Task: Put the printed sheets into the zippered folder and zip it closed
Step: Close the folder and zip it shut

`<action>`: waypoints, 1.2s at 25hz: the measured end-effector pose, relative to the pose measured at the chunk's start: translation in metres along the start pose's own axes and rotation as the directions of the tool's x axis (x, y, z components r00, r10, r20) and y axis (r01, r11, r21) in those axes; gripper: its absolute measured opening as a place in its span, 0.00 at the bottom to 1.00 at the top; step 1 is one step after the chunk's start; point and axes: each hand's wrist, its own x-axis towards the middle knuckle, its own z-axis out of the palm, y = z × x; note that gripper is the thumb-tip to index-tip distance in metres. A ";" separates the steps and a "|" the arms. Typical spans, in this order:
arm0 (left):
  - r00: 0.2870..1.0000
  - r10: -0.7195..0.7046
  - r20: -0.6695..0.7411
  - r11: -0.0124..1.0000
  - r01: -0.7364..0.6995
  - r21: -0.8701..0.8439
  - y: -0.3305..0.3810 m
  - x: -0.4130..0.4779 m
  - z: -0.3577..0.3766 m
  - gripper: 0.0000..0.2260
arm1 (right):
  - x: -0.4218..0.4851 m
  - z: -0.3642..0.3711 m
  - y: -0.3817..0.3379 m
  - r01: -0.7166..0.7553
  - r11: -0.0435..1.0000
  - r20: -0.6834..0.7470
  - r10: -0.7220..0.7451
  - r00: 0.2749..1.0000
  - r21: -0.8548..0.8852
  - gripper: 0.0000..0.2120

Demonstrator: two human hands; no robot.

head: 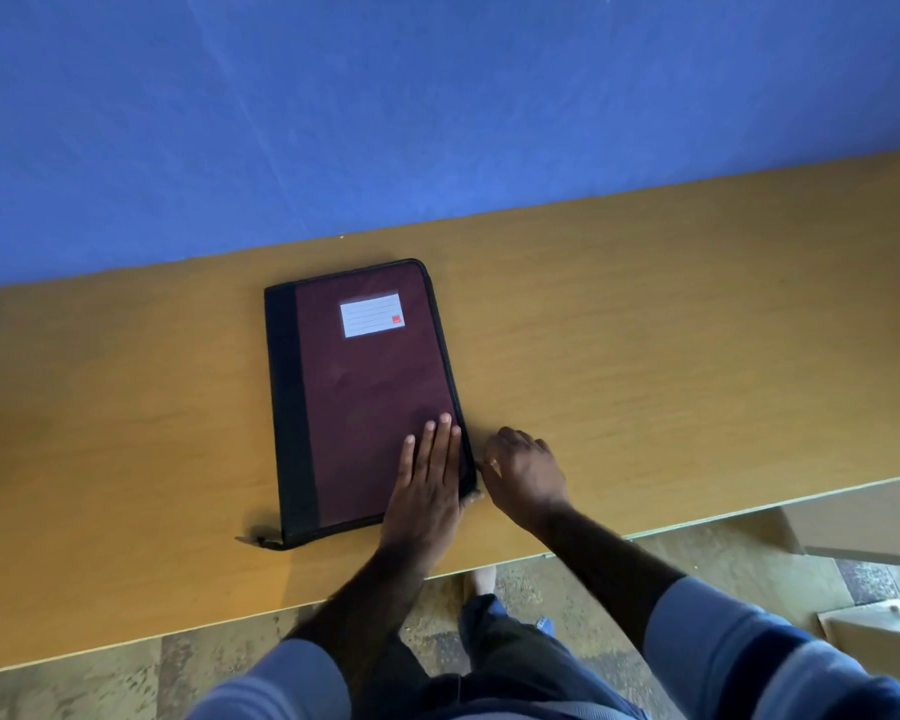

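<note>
Now left hand presses folder; right hand pinches zipper.

I stand at a yellow wooden table set against a blue wall, with mottled flooring under my feet and a pale box down to my right.
</note>
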 end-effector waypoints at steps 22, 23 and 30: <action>0.996 -0.085 0.039 0.993 0.088 -0.084 -0.060 0.072 -0.043 0.40 | 0.108 -0.006 0.005 0.037 0.999 -0.100 -0.035 0.994 0.016 0.05; 0.988 -0.150 0.035 0.984 0.153 -0.094 -0.076 0.096 -0.050 0.39 | 0.107 -0.005 0.004 0.042 0.999 -0.106 -0.041 0.994 0.014 0.05; 0.964 -0.253 0.079 0.934 0.265 -0.241 -0.139 0.223 -0.080 0.37 | 0.114 -0.002 0.007 0.057 0.997 -0.128 -0.062 0.990 -0.044 0.04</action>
